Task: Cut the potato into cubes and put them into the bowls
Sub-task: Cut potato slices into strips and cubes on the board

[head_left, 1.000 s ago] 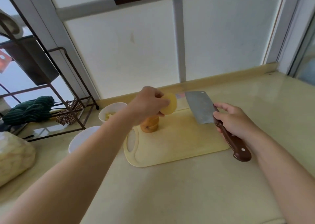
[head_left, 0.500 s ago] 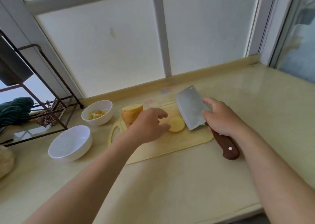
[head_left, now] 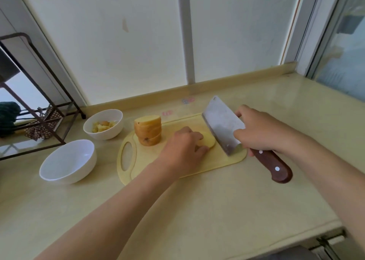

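A potato slice [head_left: 208, 141] lay flat at the centre of the frame on the pale cutting board [head_left: 223, 160], pinned under the curled fingers of the left grip [head_left: 183, 147], whose thumb sat at its near edge; only the slice's right rim showed. The right grip [head_left: 256, 129] was wrapped tightly around the cleaver [head_left: 221, 121] where the blade met the wooden handle. The blade's edge was down on the board just right of the slice (whether steel already touched potato could not be told). Raw potato of this kind is probably firm and dense, but a thin round is light and its wet cut faces look likely to skate. The safest hold seemed to be from above, fingertips tucked back from the blade. The rest of the potato [head_left: 148, 130], a stack of rounds, stood upright left of centre on the board, apart from both grips. Further left on the bench [head_left: 217, 210], a far bowl [head_left: 106, 135] held yellow cubes, and a near bowl [head_left: 79, 172] sat below it in the frame.
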`<action>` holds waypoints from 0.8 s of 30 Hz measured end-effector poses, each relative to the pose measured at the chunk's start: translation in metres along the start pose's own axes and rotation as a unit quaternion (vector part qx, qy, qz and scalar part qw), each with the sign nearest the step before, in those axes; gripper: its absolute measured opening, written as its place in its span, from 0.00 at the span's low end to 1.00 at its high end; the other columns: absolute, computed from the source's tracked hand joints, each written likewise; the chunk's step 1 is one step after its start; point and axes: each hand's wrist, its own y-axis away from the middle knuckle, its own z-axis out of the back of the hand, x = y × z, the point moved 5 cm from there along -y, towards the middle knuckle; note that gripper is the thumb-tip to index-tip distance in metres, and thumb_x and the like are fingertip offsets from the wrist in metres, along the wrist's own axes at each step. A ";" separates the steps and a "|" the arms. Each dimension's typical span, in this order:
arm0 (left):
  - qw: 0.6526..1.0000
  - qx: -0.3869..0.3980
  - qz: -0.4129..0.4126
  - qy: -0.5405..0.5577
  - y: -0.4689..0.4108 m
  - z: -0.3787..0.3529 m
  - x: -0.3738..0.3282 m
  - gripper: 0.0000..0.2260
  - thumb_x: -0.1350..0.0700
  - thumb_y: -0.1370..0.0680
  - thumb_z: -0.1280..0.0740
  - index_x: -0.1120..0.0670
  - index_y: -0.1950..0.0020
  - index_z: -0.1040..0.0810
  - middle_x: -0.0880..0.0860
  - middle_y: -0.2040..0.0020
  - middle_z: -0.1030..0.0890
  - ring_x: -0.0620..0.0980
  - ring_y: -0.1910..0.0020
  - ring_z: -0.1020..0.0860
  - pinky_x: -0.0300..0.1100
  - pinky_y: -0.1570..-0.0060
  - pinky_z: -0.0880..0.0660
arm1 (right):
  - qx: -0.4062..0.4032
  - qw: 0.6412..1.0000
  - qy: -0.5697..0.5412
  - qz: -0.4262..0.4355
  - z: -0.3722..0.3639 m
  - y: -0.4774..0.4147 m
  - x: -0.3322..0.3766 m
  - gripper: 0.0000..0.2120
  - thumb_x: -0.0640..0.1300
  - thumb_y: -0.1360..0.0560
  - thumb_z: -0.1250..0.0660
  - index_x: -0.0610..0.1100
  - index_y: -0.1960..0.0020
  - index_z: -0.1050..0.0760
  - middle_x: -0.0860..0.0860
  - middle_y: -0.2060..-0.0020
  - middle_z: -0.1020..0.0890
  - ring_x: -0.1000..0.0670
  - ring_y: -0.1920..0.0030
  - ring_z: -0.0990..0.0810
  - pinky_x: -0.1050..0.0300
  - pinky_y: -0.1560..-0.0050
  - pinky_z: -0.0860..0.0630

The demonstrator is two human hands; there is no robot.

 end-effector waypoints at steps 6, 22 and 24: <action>0.997 0.060 -0.033 0.041 -0.007 0.001 0.012 0.18 0.47 0.26 0.29 0.50 0.36 0.21 0.48 0.43 0.27 0.45 0.52 0.26 0.38 0.47 0.28 | 0.028 0.997 -0.066 0.000 -0.004 0.003 0.009 0.17 0.40 0.23 0.38 0.52 0.37 0.35 0.43 0.54 0.20 0.43 0.64 0.16 0.49 0.62 0.17; 0.975 -0.026 -0.215 0.055 -0.005 -0.011 0.010 0.10 0.54 0.21 0.34 0.55 0.44 0.17 0.56 0.43 0.21 0.55 0.46 0.22 0.47 0.44 0.25 | 0.108 0.994 -0.015 0.021 -0.006 0.001 0.044 0.46 0.32 0.23 0.48 0.75 0.22 0.57 0.41 0.46 0.21 0.41 0.71 0.16 0.53 0.73 0.21; 0.974 -0.027 -0.220 0.053 -0.006 -0.012 0.010 0.10 0.54 0.21 0.35 0.56 0.46 0.17 0.56 0.44 0.20 0.56 0.47 0.22 0.48 0.45 0.24 | 0.104 0.994 0.003 0.026 -0.006 0.002 0.045 0.46 0.32 0.23 0.48 0.74 0.21 0.58 0.47 0.52 0.24 0.45 0.74 0.17 0.53 0.73 0.21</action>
